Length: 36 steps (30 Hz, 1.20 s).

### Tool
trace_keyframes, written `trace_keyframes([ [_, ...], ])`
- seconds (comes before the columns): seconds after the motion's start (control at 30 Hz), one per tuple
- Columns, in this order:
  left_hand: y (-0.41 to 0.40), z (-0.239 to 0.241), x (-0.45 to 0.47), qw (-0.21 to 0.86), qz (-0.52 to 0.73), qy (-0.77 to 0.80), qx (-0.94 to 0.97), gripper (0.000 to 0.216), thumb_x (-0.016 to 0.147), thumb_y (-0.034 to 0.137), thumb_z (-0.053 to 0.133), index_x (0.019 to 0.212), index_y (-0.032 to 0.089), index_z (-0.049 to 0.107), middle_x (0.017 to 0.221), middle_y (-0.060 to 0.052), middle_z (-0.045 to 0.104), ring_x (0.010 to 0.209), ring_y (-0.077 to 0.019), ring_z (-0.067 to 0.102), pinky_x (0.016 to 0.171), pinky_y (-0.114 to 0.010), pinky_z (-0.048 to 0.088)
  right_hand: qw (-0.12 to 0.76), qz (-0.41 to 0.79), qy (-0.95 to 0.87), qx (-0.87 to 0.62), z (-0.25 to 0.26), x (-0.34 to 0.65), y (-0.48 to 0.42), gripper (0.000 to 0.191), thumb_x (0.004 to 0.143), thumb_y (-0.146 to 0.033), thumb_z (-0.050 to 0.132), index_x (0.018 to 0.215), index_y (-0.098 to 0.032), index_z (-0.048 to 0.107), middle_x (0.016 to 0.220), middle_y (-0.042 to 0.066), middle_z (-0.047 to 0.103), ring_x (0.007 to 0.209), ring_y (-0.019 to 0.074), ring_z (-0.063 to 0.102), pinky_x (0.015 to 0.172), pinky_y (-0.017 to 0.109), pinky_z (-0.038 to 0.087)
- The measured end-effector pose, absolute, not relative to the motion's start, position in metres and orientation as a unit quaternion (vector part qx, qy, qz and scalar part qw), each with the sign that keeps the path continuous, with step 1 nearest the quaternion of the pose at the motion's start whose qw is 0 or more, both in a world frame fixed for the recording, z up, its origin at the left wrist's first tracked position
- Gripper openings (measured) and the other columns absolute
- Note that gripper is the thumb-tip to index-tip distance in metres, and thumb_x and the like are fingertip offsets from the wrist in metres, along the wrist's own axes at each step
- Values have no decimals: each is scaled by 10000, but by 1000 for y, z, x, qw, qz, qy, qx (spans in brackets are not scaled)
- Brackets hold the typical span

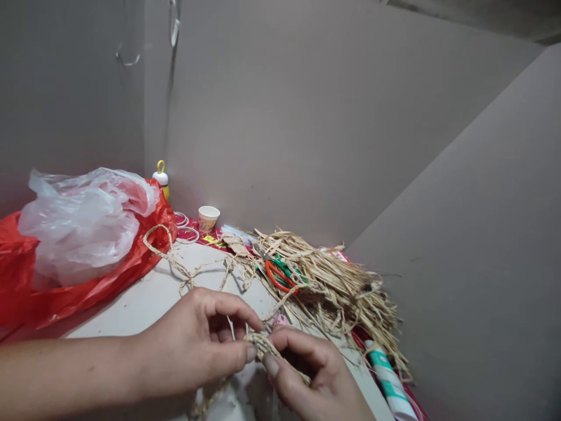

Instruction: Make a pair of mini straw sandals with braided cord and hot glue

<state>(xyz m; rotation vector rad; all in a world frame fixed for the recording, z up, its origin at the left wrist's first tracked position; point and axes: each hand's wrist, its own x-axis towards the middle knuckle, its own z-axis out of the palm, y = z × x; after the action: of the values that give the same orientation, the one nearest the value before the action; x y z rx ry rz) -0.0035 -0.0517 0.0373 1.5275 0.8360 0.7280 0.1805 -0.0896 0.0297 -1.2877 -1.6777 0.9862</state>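
Observation:
My left hand [208, 342] pinches a braided straw piece [262, 345] between thumb and index finger, low in the middle of the head view. Closed on the same piece from the other side is my right hand [313, 371], its thumb and index finger pressed on the braid. Part of the piece is hidden behind my right fingers. A long straw cord [177, 266] loops across the white board beyond my hands. Another stretch of braid hangs below my left hand, partly blurred.
A heap of dry straw [333, 275] lies at the back right, with orange-handled scissors [278, 276] on it. At left sits a red plastic bag [144, 257] under a clear bag [87, 222]. A paper cup [208, 219], a yellow bottle [161, 178] and a white-green roll [390, 380] stand or lie around the white board [135, 310].

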Motion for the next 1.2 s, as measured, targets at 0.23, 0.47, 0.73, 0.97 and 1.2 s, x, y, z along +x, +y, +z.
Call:
trace_keyframes([
  [0.23, -55, 41, -3, 574, 290, 387, 661, 131, 664, 141, 562, 764, 134, 647, 533, 65, 452, 514, -85, 380, 485, -199, 318, 363, 361, -698, -501, 28, 181, -90, 156, 752, -226, 558, 636, -167, 643, 610, -16, 550, 599, 128, 488, 563, 214, 385],
  [0.47, -56, 39, -3, 585, 304, 372, 654, 105, 664, 141, 552, 734, 138, 630, 526, 67, 444, 506, -81, 371, 474, -195, 301, 357, 370, -696, -501, 27, 180, -91, 168, 758, -238, 555, 632, -165, 640, 603, -14, 541, 578, 126, 470, 537, 224, 364],
  [0.73, -58, 37, -4, 582, 298, 372, 659, 136, 673, 173, 595, 787, 137, 658, 563, 55, 472, 539, -91, 408, 509, -201, 349, 364, 377, -691, -498, 30, 183, -91, 167, 762, -234, 560, 633, -173, 647, 607, -11, 549, 586, 132, 472, 555, 233, 371],
  [0.97, -59, 34, -5, 526, 325, 369, 694, 250, 686, 216, 657, 925, 166, 712, 646, 28, 573, 587, -110, 497, 556, -211, 428, 349, 407, -673, -510, 24, 191, -89, 115, 766, -239, 590, 685, -177, 641, 633, -16, 539, 587, 132, 474, 552, 222, 392],
  [1.2, -58, 35, -7, 385, 425, 350, 741, 207, 693, 109, 602, 862, 178, 698, 771, -5, 660, 747, -148, 612, 711, -258, 493, 358, 415, -663, -510, 23, 191, -88, 121, 774, -264, 606, 688, -181, 625, 628, -30, 503, 562, 121, 441, 532, 213, 390],
])
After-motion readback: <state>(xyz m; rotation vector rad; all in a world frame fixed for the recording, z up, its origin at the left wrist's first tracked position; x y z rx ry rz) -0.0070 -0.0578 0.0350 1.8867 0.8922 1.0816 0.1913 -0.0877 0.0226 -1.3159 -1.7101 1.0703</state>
